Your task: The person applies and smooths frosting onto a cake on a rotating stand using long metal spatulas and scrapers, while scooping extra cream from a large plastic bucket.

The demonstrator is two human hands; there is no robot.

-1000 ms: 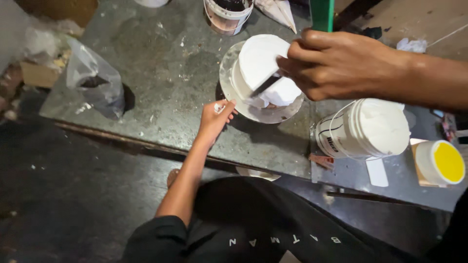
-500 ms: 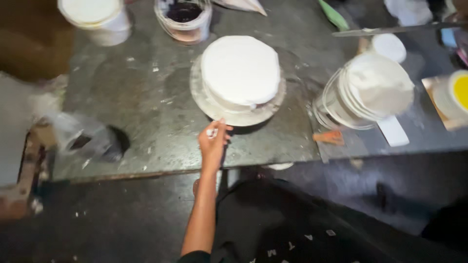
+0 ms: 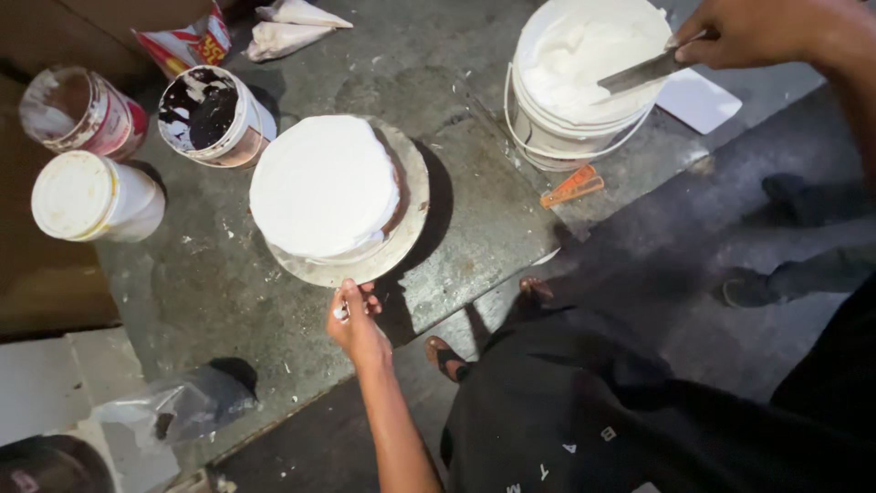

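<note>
Half a second ago out of view, the right hand (image 3: 744, 32) now grips a flat metal spatula (image 3: 639, 75), its blade dipped into the white cream in a big white bucket (image 3: 570, 82). Left hand (image 3: 354, 324) has its fingers curled together at the rim of the metal turntable (image 3: 406, 242), touching it. On that turntable sits the white-frosted cake (image 3: 324, 187). Nearby on the grey surface (image 3: 228, 283) stand a chocolate-smeared tub (image 3: 212, 114) and a lidded white tub (image 3: 87, 196).
</note>
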